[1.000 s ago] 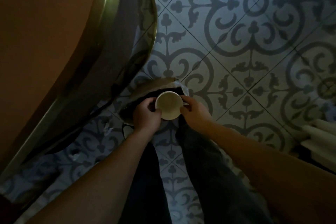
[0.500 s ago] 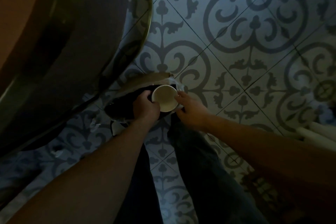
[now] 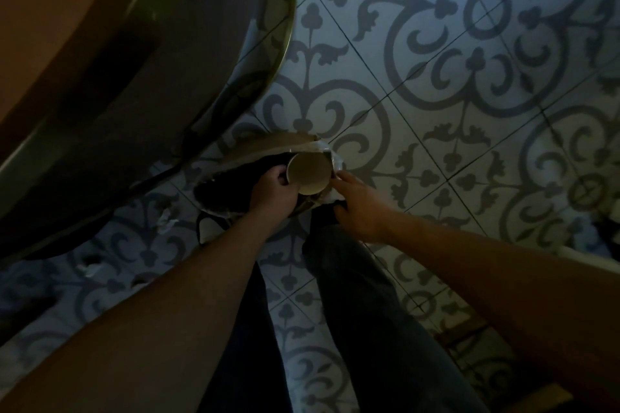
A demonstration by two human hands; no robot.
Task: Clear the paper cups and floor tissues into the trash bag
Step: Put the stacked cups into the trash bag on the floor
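Two hands at dim trash bag (image 3: 231,191) | left hand (image 3: 273,193) grips cup (image 3: 310,173)

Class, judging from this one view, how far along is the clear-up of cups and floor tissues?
Done: nothing can be confirmed, since the trash bag interior is dark. In hand: the left hand holds a paper cup tilted over the bag's mouth, while the right hand grips the bag's edge. Left: crumpled tissues and lie on the tiled floor beneath the table.

Dim patterned tile floor (image 3: 436,84) beside a brass-rimmed round table (image 3: 100,54).
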